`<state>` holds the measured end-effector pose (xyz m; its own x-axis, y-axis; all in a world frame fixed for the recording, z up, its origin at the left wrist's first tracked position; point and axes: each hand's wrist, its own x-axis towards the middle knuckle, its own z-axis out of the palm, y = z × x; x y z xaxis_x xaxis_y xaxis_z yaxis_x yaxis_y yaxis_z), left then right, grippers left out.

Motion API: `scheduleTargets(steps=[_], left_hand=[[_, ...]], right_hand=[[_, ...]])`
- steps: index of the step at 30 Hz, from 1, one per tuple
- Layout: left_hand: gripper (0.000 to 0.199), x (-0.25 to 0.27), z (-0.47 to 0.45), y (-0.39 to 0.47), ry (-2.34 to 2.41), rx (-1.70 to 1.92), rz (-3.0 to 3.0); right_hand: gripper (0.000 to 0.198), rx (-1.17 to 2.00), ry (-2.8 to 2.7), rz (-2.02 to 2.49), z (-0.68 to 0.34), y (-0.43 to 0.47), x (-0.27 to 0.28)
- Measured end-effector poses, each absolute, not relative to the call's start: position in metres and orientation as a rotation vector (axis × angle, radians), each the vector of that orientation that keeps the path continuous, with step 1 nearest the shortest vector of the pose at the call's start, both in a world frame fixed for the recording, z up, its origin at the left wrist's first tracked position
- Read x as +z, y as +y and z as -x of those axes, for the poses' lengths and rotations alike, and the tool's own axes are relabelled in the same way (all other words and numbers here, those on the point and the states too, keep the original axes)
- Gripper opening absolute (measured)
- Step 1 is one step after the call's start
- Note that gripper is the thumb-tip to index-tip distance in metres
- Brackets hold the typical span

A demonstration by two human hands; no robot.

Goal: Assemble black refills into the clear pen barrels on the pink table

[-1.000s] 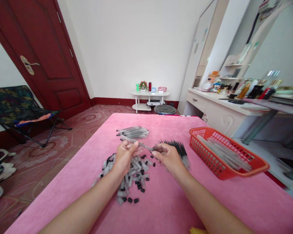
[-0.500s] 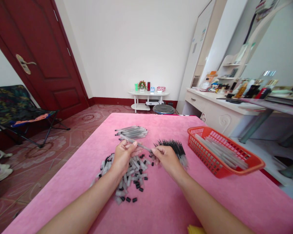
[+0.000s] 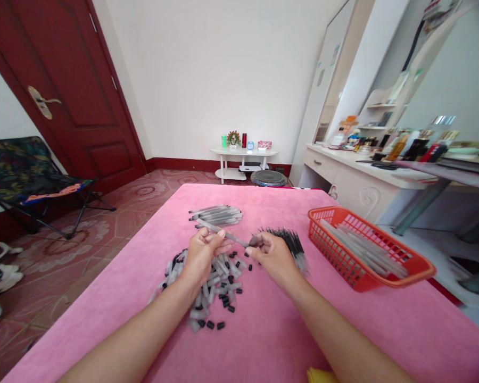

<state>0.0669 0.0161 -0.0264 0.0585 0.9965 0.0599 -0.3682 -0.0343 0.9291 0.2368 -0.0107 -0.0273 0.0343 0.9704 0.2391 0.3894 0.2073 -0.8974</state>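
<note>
My left hand [image 3: 199, 256] is closed around a slim translucent pen barrel [image 3: 235, 239], which slants down to the right above the table. At the barrel's right end, my right hand [image 3: 272, 256] pinches with thumb and fingers; the exact tip is partly hidden there. Below and beside my left hand lies a heap of clear pen caps and small black plugs [image 3: 225, 299]. Behind the hands rests a bundle of pens [image 3: 219, 215] with dark ends. Just right of my right hand is a pile of black-tipped refills [image 3: 293, 246], partly covered by that hand.
An orange-red plastic basket [image 3: 334, 261] holding several translucent barrels [image 3: 367, 249] stands at the right on the pink-covered table [image 3: 263, 335]. A bit of yellow cloth [image 3: 321, 375] shows at the near edge. Farther right is a dressing table [image 3: 355, 175]; a folding chair [image 3: 35, 175] stands left.
Both hands stay almost in place on the barrel. My right fingers have shifted slightly at its end, and the whole view has moved a little.
</note>
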Motion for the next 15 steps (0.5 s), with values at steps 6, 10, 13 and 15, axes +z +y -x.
scheduleTargets(steps=[6, 10, 13, 15], left_hand=[[0.030, -0.0264, -0.0662, 0.0155, 0.858, 1.348, -0.997], [0.030, -0.0247, -0.0664, 0.0156, 0.875, 1.346, -0.991], [0.031, -0.0236, -0.0672, 0.0157, 0.891, 1.346, -0.973], [0.031, -0.0236, -0.0677, 0.0155, 0.900, 1.343, -0.962]], right_hand=[[0.025, 0.852, -1.590, 1.348, -0.2371, -0.0117, -0.0264], [0.014, 0.776, -1.545, 1.385, -0.2361, -0.0128, -0.0256], [0.012, 0.729, -1.558, 1.426, -0.2364, -0.0132, -0.0272], [0.012, 0.657, -1.596, 1.460, -0.2371, -0.0140, -0.0280]])
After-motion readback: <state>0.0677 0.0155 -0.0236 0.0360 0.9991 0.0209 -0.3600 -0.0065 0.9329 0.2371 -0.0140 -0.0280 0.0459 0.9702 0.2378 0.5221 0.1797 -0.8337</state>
